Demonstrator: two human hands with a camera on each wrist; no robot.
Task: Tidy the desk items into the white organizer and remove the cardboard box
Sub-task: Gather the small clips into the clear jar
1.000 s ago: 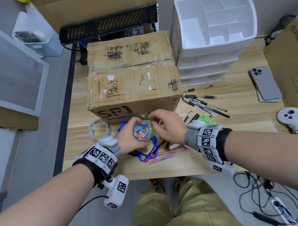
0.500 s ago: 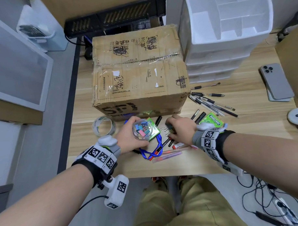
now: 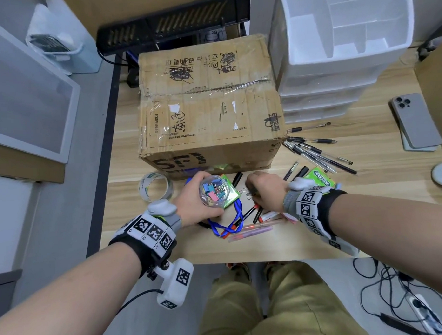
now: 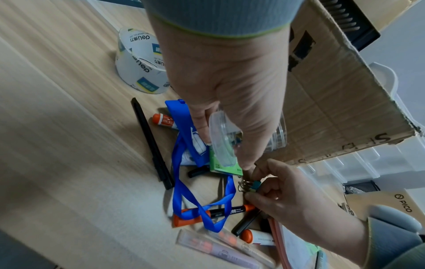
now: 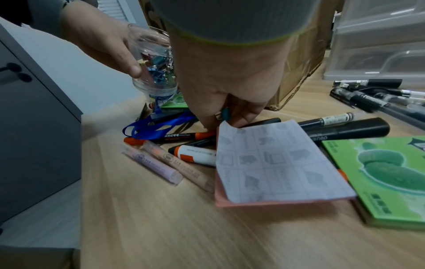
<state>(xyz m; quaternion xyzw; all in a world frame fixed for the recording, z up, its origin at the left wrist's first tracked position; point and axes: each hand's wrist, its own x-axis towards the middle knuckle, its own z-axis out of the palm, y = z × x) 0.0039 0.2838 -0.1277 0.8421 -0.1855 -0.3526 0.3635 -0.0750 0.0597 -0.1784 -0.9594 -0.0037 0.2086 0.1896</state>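
Since a second ago the right hand (image 3: 264, 191) has dropped from the clear clip jar (image 3: 214, 193) to the desk (image 3: 367, 212), at 3 o'clock of it. Left hand (image 3: 196, 205) grips that jar; right fingers pinch a teal binder clip (image 4: 255, 186). Cardboard box (image 3: 207, 105) sits at 12 o'clock, white organizer (image 3: 340, 38) at 1.
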